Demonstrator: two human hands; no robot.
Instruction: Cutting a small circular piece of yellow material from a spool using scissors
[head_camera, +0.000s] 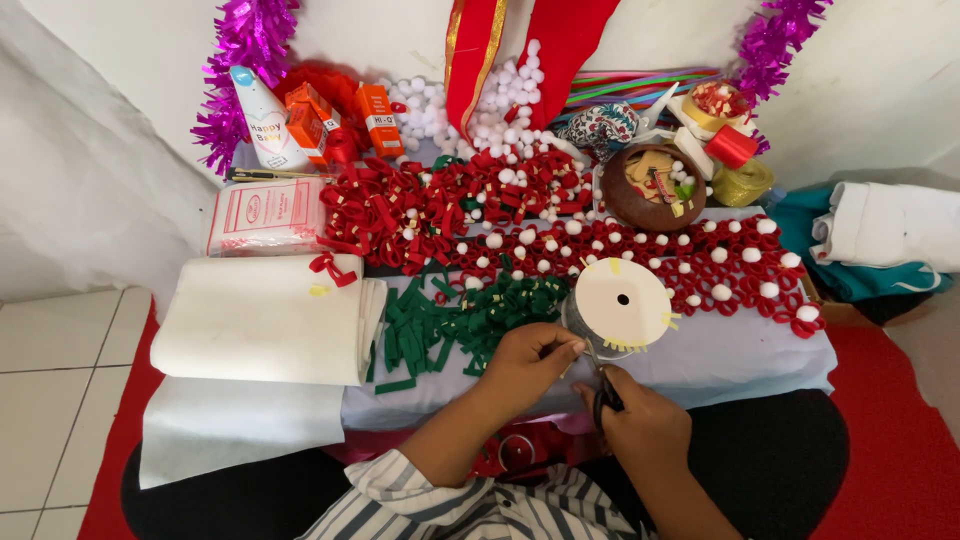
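My left hand (525, 362) pinches the end of a ribbon that comes off a flat white ribbon spool (620, 300) lying on the low table. My right hand (640, 415) grips black-handled scissors (604, 388), blades pointing up toward the ribbon between the hands. A heap of green ribbon pieces (455, 315) lies just left of the spool. Rows of red ribbon loops with white pompoms (700, 262) spread behind and to the right of it.
A folded white felt roll (260, 320) covers the table's left side. Behind lie a pile of red ribbon pieces (400, 215), loose white pompoms (500, 110), a brown bowl (652, 188), glue boxes (375, 118), purple tinsel (245, 60) and folded cloth (880, 230) at right.
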